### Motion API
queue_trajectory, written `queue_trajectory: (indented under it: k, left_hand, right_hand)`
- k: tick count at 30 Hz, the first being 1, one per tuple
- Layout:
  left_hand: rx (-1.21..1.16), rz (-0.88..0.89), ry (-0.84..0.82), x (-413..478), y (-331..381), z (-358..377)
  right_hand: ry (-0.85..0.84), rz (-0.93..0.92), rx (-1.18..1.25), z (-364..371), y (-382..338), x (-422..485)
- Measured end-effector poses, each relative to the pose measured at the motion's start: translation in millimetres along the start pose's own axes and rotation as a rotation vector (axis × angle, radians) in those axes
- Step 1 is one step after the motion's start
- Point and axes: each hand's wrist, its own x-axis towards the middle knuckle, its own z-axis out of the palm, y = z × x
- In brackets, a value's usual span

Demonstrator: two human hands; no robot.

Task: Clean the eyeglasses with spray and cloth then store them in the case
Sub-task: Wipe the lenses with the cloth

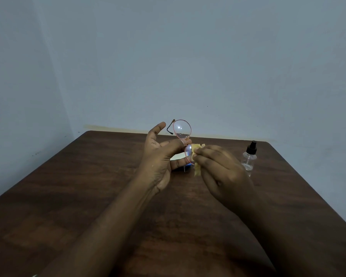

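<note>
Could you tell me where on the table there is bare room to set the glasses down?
The table is bare left of the left hand and right of the spray bottle. Crowded mid-table: the case lies beyond the right hand.

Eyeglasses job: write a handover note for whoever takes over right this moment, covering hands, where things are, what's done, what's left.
Left hand pinches the eyeglasses near the bridge, above the table.
Right hand holds the yellow cloth against the lower lens.
Spray bottle stands upright on the table's right, untouched.
A white and blue thing behind the hands may be the case; mostly hidden.
Done: wiping under way; spraying cannot be told. Left: finish both lenses, store the eyeglasses in the case.
</note>
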Motion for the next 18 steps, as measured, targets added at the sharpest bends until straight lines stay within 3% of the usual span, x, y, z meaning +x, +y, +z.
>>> queue_trajectory:
  k: [3, 9, 14, 18]
  left_hand:
    - [0.001, -0.015, -0.018, -2.3, -0.1, 0.7]
    - [-0.021, -0.019, 0.000, -1.7, -1.6, 2.1]
    - [-0.013, -0.027, -0.019, -2.2, -2.2, 1.5]
    - [-0.045, -0.020, -0.013, -1.5, -2.0, 1.8]
  right_hand:
    - [-0.061, -0.081, -0.002, 1.2, -2.8, -1.6]
    - [-0.016, 0.040, 0.008, 0.8, 1.0, 2.8]
    - [-0.065, -0.079, 0.011, 3.8, -1.7, -0.1]
    - [-0.019, 0.042, 0.011, 2.8, 1.4, 7.1]
